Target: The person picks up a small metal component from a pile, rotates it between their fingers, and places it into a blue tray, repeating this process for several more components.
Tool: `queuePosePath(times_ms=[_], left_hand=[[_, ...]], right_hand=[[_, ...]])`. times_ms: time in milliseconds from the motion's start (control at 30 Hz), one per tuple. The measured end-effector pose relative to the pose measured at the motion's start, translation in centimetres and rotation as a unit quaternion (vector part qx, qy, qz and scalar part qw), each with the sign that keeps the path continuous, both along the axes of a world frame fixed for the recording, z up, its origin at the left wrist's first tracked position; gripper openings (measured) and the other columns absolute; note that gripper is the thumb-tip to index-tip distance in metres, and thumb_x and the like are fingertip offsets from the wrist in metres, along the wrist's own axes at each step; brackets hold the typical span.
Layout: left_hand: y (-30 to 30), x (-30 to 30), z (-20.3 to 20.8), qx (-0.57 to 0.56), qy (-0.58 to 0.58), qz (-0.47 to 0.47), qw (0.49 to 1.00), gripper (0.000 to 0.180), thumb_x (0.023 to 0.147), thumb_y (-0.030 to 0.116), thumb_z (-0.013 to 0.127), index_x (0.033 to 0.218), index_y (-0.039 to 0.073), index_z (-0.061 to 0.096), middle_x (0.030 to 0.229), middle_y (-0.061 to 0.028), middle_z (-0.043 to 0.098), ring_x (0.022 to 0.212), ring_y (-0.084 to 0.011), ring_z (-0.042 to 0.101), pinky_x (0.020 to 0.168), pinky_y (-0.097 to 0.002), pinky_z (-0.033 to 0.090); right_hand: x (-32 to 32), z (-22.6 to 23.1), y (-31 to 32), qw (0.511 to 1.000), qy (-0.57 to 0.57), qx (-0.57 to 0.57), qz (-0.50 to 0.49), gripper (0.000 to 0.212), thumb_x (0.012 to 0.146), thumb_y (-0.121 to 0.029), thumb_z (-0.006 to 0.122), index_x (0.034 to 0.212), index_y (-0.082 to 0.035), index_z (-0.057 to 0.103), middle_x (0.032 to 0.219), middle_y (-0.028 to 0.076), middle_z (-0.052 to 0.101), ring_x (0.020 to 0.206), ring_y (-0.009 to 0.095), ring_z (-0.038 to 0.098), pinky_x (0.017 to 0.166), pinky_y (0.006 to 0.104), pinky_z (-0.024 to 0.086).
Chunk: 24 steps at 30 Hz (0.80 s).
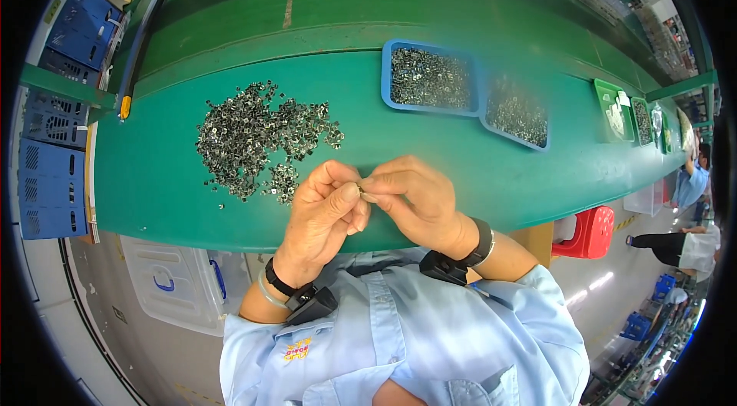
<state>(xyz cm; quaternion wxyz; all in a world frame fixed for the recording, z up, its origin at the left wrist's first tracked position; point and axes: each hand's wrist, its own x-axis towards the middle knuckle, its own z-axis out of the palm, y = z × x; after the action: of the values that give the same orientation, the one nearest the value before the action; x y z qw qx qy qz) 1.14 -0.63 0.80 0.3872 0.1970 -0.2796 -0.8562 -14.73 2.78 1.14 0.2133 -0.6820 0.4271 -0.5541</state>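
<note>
My left hand [326,205] and my right hand [414,199] meet over the near edge of the green table [353,126]. Thumbs and fingertips of both are pinched together on a tiny part, mostly hidden by the fingers, whose kind I cannot make out. Just beyond my left hand spreads a loose pile of small dark and silvery metal pieces [246,133]. Farther off to the right, a blue tray [388,76] holds many similar pieces. A second blue tray [516,139] with more of them adjoins it, partly blurred.
Green trays [614,110] with white and dark parts line the table's right end. Blue crates [52,191] are stacked at left. Below the table are a clear lidded box [173,283] and a red stool [591,233]. Other people [691,176] are at far right.
</note>
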Motion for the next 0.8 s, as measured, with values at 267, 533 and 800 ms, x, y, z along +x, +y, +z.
queuePosePath(times_ms=[267,533,800], left_hand=[[0.0,-0.1,0.1,-0.013,-0.029,-0.001,0.999,0.013,0.089,0.016,0.059,0.09,0.004,0.053,0.067,-0.0031,0.056,0.055,-0.0102,0.052,0.047,-0.0223,0.038],[-0.3,0.1,1.0,-0.023,-0.111,-0.008,0.994,0.014,0.091,0.016,0.057,0.092,0.003,0.053,0.066,-0.0034,0.054,0.054,-0.0107,0.05,0.047,-0.0228,0.038],[0.5,-0.3,1.1,0.033,-0.001,-0.034,0.999,0.018,0.092,0.021,0.053,0.095,0.004,0.052,0.064,-0.0032,0.053,0.049,-0.01,0.044,0.043,-0.0242,0.032]], right_hand=[[0.4,-0.5,0.3,0.999,-0.02,0.023,-0.028,0.016,0.077,-0.001,0.067,0.092,-0.005,0.063,0.084,0.008,0.063,0.075,0.02,0.061,0.063,0.0292,0.048],[-0.8,-0.2,-0.3,0.999,0.048,-0.002,-0.006,0.016,0.078,0.0,0.066,0.093,-0.004,0.062,0.085,0.008,0.065,0.074,0.02,0.061,0.062,0.0291,0.048],[-0.7,0.2,0.1,0.999,-0.035,0.015,0.017,0.015,0.078,-0.001,0.066,0.092,-0.004,0.061,0.083,0.007,0.065,0.072,0.02,0.061,0.061,0.0286,0.048]])
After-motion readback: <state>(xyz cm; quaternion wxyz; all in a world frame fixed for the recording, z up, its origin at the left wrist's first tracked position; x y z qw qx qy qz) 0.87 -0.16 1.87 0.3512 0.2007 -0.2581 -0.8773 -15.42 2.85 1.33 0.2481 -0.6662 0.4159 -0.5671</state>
